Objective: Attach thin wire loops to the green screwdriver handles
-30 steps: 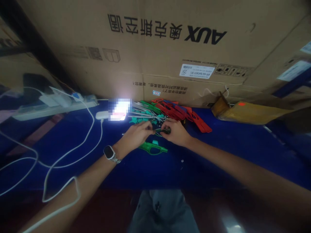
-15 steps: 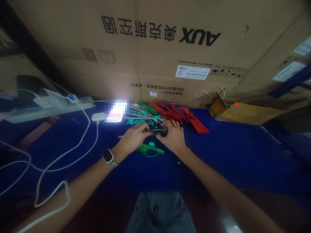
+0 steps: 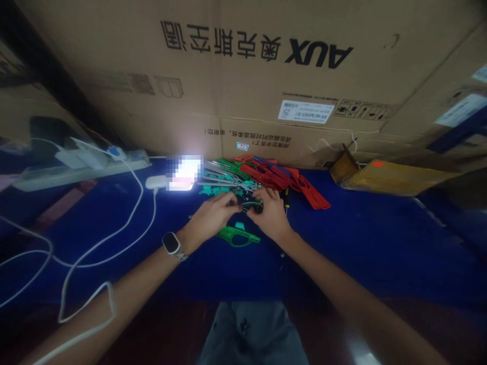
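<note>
My left hand (image 3: 213, 217) and my right hand (image 3: 269, 215) meet over a small dark green part (image 3: 251, 206), fingers pinched on it from both sides. A green plastic handle piece (image 3: 239, 236) lies on the blue table (image 3: 361, 238) just below my hands. Behind them sits a pile of red handle pieces (image 3: 279, 178), teal and green pieces (image 3: 220, 183) and thin metal rods (image 3: 216, 173). A watch is on my left wrist (image 3: 172, 243).
Large cardboard boxes (image 3: 247, 76) wall off the back. A brown padded envelope (image 3: 384, 176) lies at the right. A power strip (image 3: 79, 167), white cables (image 3: 114, 233) and a bright blurred screen (image 3: 184, 172) are at the left.
My hands stay closed on the dark green part, with only small finger shifts; the right forearm has swung more towards the middle and the view has shifted slightly.
</note>
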`<state>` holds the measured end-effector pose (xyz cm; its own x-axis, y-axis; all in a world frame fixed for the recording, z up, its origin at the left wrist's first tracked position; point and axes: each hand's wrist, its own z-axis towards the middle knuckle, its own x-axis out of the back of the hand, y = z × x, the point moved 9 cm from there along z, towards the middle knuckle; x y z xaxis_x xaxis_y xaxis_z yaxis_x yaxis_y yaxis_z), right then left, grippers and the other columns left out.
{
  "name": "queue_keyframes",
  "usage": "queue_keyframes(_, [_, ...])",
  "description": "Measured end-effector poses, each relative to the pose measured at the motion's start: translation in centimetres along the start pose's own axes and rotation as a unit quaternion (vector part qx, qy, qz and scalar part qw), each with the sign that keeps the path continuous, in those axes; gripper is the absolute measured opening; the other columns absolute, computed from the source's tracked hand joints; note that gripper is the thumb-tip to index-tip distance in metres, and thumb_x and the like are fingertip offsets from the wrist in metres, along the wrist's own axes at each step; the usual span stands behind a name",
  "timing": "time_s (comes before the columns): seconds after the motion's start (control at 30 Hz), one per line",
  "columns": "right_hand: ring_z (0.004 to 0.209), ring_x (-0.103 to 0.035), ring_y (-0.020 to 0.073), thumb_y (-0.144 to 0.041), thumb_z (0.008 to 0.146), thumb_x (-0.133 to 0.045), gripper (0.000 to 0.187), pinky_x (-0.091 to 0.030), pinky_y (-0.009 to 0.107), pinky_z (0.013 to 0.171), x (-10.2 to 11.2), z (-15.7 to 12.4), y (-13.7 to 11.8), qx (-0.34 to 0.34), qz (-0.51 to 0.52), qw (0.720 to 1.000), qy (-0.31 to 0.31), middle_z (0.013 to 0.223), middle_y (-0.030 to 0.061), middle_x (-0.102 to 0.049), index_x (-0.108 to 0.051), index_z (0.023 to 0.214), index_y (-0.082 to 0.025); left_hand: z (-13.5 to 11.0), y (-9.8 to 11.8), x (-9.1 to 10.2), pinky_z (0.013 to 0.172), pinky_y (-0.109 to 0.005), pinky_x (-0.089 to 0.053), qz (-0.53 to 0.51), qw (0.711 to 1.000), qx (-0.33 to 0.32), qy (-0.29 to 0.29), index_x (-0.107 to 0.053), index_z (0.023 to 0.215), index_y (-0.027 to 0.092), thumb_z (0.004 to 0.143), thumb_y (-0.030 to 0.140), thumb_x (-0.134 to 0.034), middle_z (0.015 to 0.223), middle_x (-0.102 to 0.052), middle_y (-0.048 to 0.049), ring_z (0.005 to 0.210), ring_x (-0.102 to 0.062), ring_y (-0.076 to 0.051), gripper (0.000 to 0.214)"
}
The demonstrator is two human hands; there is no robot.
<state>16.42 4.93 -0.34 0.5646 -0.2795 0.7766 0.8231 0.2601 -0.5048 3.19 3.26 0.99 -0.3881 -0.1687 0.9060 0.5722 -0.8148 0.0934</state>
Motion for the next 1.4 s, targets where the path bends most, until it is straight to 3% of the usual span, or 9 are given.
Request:
queue_keyframes(0.4, [0.103,-0.055,0.0301,-0.024,0.074,-0.064,0.021,-0.046,0.045,0.086,0.5,-0.1,0.3,0.018,0.029,0.999,0.028,0.105,0.0104,-0.060,-0.058,0.094,-0.022,-0.1,-0.3,-0.2,0.075,-0.032,-0.054,-0.012,1.000,0.004,0.007,-0.074,0.102,0.021,0.098,0.012,-0.050,0.103,-0.063,-0.0065,0.092,-0.061,-0.019,0.027])
queue_keyframes(0.7, [0.102,-0.055,0.0305,-0.033,0.078,-0.068,0.016,-0.043,0.044,0.085,1.3,-0.6,-0.3,0.020,-0.061,0.998,0.028,0.099,0.0097,-0.058,-0.057,0.082,-0.021,-0.1,-0.3,-0.2,0.072,-0.032,-0.053,-0.006,1.000,-0.001,0.014,-0.075,0.101,0.021,0.098,0.012,-0.049,0.103,-0.064,-0.0064,0.091,-0.063,-0.020,0.027])
queue_keyframes(0.8, [0.096,-0.059,0.0260,-0.024,0.077,-0.065,0.012,-0.046,0.041,0.084,1.6,-0.6,-0.2,0.067,0.021,0.997,-0.011,0.094,0.0072,-0.061,-0.060,0.087,-0.021,-0.1,-0.2,0.0,0.071,-0.032,-0.053,-0.005,1.000,-0.004,0.021,-0.075,0.100,0.020,0.098,0.013,-0.052,0.102,-0.064,-0.0061,0.091,-0.063,-0.019,0.024])
queue_keyframes(0.93, [0.082,-0.062,0.0177,-0.009,0.079,-0.057,0.023,-0.050,0.031,0.077,2.5,-0.3,-0.4,0.174,0.103,0.974,-0.105,0.091,0.0041,-0.063,-0.064,0.098,-0.020,0.0,-0.4,0.3,0.069,-0.028,-0.053,-0.022,1.000,-0.002,0.021,-0.075,0.100,0.020,0.097,0.015,-0.054,0.101,-0.063,-0.0052,0.089,-0.062,-0.017,0.022])
queue_keyframes(1.07, [0.081,-0.063,0.0170,-0.012,0.086,-0.058,0.017,-0.049,0.031,0.079,2.9,0.6,-1.0,0.239,0.013,0.957,-0.165,0.092,0.0048,-0.066,-0.068,0.097,-0.020,0.0,-0.5,0.3,0.069,-0.028,-0.052,-0.034,0.999,-0.003,0.009,-0.075,0.102,0.021,0.100,0.017,-0.051,0.103,-0.063,-0.0056,0.087,-0.062,-0.016,0.025])
queue_keyframes(1.2, [0.089,-0.064,0.0198,-0.014,0.089,-0.062,0.013,-0.046,0.032,0.082,1.3,0.9,-2.8,0.291,-0.084,0.924,-0.233,0.094,0.0063,-0.068,-0.071,0.097,-0.019,0.0,-0.6,0.3,0.070,-0.029,-0.053,-0.035,0.999,-0.001,0.006,-0.075,0.104,0.021,0.099,0.016,-0.050,0.103,-0.063,-0.0057,0.089,-0.062,-0.016,0.027])
queue_keyframes(1.4, [0.087,-0.064,0.0208,-0.012,0.089,-0.059,0.014,-0.044,0.035,0.084,0.5,1.0,-3.3,0.324,-0.169,0.895,-0.256,0.090,0.0068,-0.068,-0.072,0.088,-0.017,0.0,-0.5,0.2,0.073,-0.031,-0.054,-0.033,0.999,0.001,0.001,-0.076,0.106,0.020,0.101,0.018,-0.048,0.102,-0.062,-0.0068,0.090,-0.061,-0.018,0.028])
